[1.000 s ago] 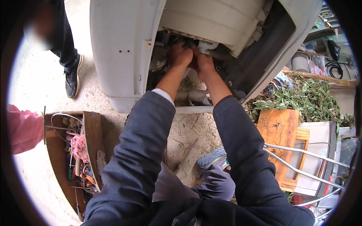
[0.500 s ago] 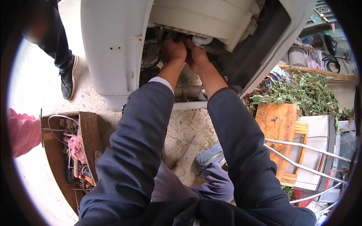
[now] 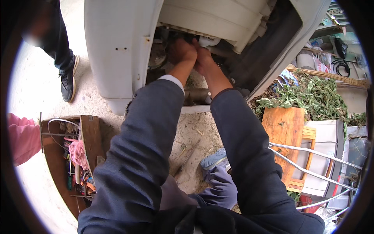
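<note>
Both arms reach into the open side of a white machine housing [image 3: 120,50], which looks like a washing machine. Beneath its pale ribbed tub [image 3: 210,17], my left hand [image 3: 182,51] is curled closed, its fingertips out of sight. Close against it, my right hand [image 3: 203,59] also has bent fingers, mostly hidden behind the hand itself. A dark part shows at their fingertips, too shadowed to name. Just right of the hands sits a white plastic fitting [image 3: 209,41]. Below them, a pipe-like part [image 3: 196,94] lies along the bottom of the opening.
At left stands a wooden toolbox [image 3: 91,136] with tools and a pink cloth [image 3: 78,154]. A person's leg and shoe [image 3: 68,84] are beside the housing; a pink sleeve [image 3: 24,138] shows at the left edge. Wooden stool [image 3: 282,124], metal tubes [image 3: 315,152] and cut plants [image 3: 311,93] lie right.
My hands have drawn closer together, the left shifting slightly right until it overlaps the right. Both stay inside the housing. The whole view has shifted a little.
</note>
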`<state>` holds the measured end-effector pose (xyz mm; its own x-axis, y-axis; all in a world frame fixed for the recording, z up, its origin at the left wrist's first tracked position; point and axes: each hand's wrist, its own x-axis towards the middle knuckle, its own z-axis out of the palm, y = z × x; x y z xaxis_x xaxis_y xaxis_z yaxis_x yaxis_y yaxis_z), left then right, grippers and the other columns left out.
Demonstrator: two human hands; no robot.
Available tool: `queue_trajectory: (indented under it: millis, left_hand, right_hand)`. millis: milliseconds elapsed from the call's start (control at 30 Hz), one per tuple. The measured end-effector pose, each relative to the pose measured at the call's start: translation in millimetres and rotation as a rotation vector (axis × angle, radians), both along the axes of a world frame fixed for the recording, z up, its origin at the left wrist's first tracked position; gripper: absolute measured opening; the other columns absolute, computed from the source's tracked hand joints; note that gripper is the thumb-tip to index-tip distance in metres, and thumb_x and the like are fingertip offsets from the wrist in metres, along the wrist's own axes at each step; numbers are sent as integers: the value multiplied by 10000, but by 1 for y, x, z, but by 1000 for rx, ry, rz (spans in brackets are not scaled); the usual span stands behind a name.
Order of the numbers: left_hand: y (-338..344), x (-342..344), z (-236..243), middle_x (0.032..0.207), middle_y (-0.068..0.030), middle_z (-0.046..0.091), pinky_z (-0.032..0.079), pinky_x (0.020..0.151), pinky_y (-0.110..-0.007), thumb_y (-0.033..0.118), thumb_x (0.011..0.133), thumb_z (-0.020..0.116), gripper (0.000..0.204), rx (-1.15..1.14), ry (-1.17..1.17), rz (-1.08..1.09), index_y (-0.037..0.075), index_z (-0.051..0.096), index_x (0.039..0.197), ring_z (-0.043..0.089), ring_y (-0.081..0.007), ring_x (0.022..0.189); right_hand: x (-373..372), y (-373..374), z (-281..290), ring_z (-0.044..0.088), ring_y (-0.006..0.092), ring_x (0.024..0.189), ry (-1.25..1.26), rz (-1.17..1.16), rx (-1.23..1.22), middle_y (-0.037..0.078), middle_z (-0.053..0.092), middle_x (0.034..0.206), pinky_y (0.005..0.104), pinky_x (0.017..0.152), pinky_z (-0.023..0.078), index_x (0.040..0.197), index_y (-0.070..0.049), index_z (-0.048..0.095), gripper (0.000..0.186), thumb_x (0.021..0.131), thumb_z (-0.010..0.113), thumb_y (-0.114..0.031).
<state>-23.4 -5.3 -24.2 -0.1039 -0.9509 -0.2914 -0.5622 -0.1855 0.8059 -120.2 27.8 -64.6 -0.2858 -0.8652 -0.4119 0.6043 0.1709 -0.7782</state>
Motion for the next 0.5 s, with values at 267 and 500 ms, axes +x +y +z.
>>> queue_trajectory:
  millis: [267,500]
  left_hand:
    - [-5,-2,4,1146,-193,667,537,868,-481,298,885,609,301,-100,-81,-123,85,686,1084,640,-373,1079]
    - [0,-6,-21,1147,-187,647,517,831,-531,252,890,578,336,-312,64,-30,119,547,1196,621,-409,1058]
  right_hand:
    - [-1,-12,-19,632,281,984,-42,-199,-1,148,651,1134,410,839,535,1207,14,570,370,995,588,-289]
    - [6,-8,-13,632,279,954,28,-234,15,154,651,1112,414,809,536,1208,23,576,371,981,612,-269]
